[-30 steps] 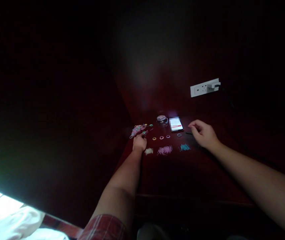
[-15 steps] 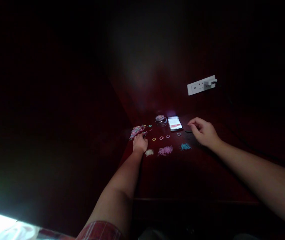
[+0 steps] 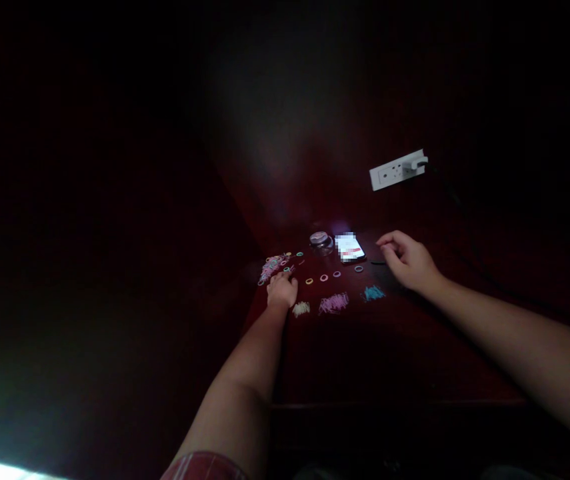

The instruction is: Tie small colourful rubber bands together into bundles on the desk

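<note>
My left hand (image 3: 282, 291) lies low over the dark red table, fingers stretched toward a mixed pile of small coloured elastic bands (image 3: 273, 267); nothing shows in it. Close by its wrist is a small heap of pale yellow bands (image 3: 301, 309). Further right lie a pink-purple heap (image 3: 333, 303) and a blue heap (image 3: 373, 293). Above these heaps run single loops: a yellow one (image 3: 309, 281), a pink one (image 3: 323, 278), a purple one (image 3: 337, 274) and a greyish one (image 3: 359, 269). My right hand (image 3: 407, 261) hovers at the right with fingers curled together; what they hold, if anything, is hidden.
Behind the loops stand a round clear jar with a lid (image 3: 321, 241) and a lit phone (image 3: 349, 247). A thin dark strip (image 3: 378, 263) lies beside my right hand. On the wall is a white socket (image 3: 397, 171) with a plug and cable. The table's front edge (image 3: 365, 405) runs below.
My left hand has drawn back slightly from the mixed pile, and its fingers look more spread. My right hand stays nearly in place. The whole view has shifted a little.
</note>
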Demonstrator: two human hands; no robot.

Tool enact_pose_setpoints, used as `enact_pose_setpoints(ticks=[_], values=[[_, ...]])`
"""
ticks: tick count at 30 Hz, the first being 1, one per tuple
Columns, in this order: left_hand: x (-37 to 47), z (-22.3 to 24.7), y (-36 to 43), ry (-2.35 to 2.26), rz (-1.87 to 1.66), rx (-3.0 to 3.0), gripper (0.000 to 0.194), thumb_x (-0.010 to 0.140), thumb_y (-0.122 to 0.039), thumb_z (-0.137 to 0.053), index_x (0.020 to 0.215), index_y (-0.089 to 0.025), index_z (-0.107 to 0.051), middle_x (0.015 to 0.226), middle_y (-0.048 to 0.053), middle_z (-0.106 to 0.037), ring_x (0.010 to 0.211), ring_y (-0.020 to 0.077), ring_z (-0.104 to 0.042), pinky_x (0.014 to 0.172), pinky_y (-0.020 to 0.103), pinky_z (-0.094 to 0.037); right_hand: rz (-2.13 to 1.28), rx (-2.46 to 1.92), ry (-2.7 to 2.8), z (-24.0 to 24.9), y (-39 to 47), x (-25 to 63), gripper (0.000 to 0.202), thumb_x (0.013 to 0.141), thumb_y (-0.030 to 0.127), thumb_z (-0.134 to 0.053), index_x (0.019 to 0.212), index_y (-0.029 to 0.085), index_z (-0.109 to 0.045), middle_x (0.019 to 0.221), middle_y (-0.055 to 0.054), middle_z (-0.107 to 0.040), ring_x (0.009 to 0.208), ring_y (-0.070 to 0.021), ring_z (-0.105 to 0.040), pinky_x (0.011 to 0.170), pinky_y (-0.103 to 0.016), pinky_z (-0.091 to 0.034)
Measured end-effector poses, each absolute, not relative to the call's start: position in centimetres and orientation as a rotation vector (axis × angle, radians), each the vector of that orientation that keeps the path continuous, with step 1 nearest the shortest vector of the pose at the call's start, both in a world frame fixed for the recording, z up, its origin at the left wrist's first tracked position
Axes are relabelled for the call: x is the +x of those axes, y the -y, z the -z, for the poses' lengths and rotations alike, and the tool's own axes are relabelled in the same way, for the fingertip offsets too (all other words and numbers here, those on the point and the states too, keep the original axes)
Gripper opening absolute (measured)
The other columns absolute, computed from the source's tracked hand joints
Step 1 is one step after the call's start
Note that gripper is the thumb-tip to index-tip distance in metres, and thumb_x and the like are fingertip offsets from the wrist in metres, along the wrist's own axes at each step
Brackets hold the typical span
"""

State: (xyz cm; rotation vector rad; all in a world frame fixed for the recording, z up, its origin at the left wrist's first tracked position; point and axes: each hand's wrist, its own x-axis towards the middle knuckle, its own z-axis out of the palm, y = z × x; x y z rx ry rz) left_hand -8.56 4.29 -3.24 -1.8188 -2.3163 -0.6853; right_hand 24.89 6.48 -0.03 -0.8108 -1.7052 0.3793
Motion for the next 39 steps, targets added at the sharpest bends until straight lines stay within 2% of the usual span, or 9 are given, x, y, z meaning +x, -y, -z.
enact_pose_setpoints(ticks=[5, 12, 18, 23, 27, 30, 33, 35, 39], values=[[-8.3, 3.0, -3.7, 2.204, 0.798, -1.804, 0.031, 0.086, -0.025, -0.050, 0.113, -0.019, -0.065, 0.121, 0.012, -0.064, 0.118, 0.0294, -0.053, 0.105, 0.042, -0.039, -0.382, -0.789, 1.680, 0.0, -6.6, 24.9, 0.014, 0.084, 0.027, -0.052, 0.094, 0.020, -0.058, 0.059, 0.002, -0.051, 0.050, -0.0139, -0.046, 0.049, -0.026, -0.034], [-8.3, 2.6, -3.2, 2.099, 0.935, -1.854, 0.014, 0.085, -0.020, -0.054, 0.092, -0.021, -0.066, 0.102, 0.007, -0.070, 0.102, 0.0242, -0.061, 0.098, 0.035, -0.044, -0.378, -0.807, 1.694, 0.1, -6.7, 24.9, 0.015, 0.085, 0.027, -0.051, 0.094, 0.019, -0.059, 0.059, 0.001, -0.051, 0.049, -0.0137, -0.045, 0.049, -0.026, -0.034], [-8.1, 2.4, -2.7, 2.056, 1.083, -1.855, 0.012, 0.086, -0.019, -0.054, 0.092, -0.021, -0.064, 0.099, 0.007, -0.069, 0.099, 0.0221, -0.063, 0.097, 0.034, -0.045, -0.392, -0.805, 1.738, -0.3, -6.4, 24.8, 0.013, 0.084, 0.026, -0.051, 0.092, 0.019, -0.059, 0.062, 0.001, -0.054, 0.051, -0.0136, -0.046, 0.051, -0.026, -0.034], [-6.9, 1.5, -1.3, 1.975, 1.246, -1.866, 0.013, 0.090, -0.026, -0.052, 0.096, -0.021, -0.063, 0.100, 0.005, -0.069, 0.096, 0.0177, -0.064, 0.093, 0.029, -0.047, -0.505, -0.735, 2.022, -0.6, -5.5, 23.8, 0.011, 0.084, 0.026, -0.051, 0.089, 0.019, -0.059, 0.062, 0.002, -0.055, 0.052, -0.0128, -0.047, 0.053, -0.025, -0.036], [-2.8, -0.7, -0.3, 1.748, 1.500, -1.965, 0.014, 0.088, -0.031, -0.057, 0.091, -0.020, -0.065, 0.097, 0.004, -0.069, 0.094, 0.0181, -0.065, 0.091, 0.030, -0.048, -0.512, -0.679, 2.124, -0.7, -4.5, 22.8, 0.012, 0.081, 0.025, -0.057, 0.092, 0.019, -0.060, 0.070, 0.001, -0.059, 0.057, -0.0125, -0.049, 0.056, -0.025, -0.038], [1.5, -2.2, -0.2, 1.606, 1.670, -2.132, 0.015, 0.087, -0.031, -0.060, 0.096, -0.019, -0.062, 0.094, 0.004, -0.069, 0.091, 0.0173, -0.065, 0.086, 0.029, -0.051, -0.475, -0.669, 2.120, -0.9, -4.2, 22.5, 0.024, 0.079, 0.028, -0.063, 0.101, 0.019, -0.060, 0.079, -0.001, -0.060, 0.062, -0.0128, -0.051, 0.059, -0.026, -0.040], [4.5, -2.4, -0.2, 1.526, 1.798, -2.178, 0.013, 0.086, -0.030, -0.060, 0.092, -0.019, -0.061, 0.090, 0.005, -0.068, 0.086, 0.0168, -0.065, 0.082, 0.030, -0.052, -0.564, -0.651, 2.097, -0.9, -4.0, 22.5, 0.033, 0.080, 0.032, -0.064, 0.110, 0.019, -0.054, 0.080, 0.000, -0.059, 0.062, -0.0124, -0.051, 0.058, -0.025, -0.040], [5.2, -1.7, -0.2, 1.542, 1.787, -2.205, 0.012, 0.085, -0.029, -0.061, 0.092, -0.019, -0.060, 0.090, 0.005, -0.068, 0.085, 0.0174, -0.066, 0.081, 0.030, -0.053, -0.650, -0.634, 2.088, -0.9, -3.9, 22.5, 0.029, 0.083, 0.032, -0.060, 0.108, 0.019, -0.053, 0.075, 0.001, -0.056, 0.059, -0.0121, -0.050, 0.056, -0.025, -0.040], [4.4, -0.5, 0.1, 1.556, 1.604, -2.355, 0.015, 0.082, -0.027, -0.064, 0.095, -0.023, -0.061, 0.090, 0.005, -0.070, 0.088, 0.0199, -0.066, 0.088, 0.036, -0.052, -0.743, -0.632, 2.092, -0.9, -3.8, 22.5, 0.017, 0.088, 0.034, -0.054, 0.094, 0.019, -0.055, 0.067, 0.002, -0.053, 0.059, -0.0122, -0.047, 0.054, -0.024, -0.037]])
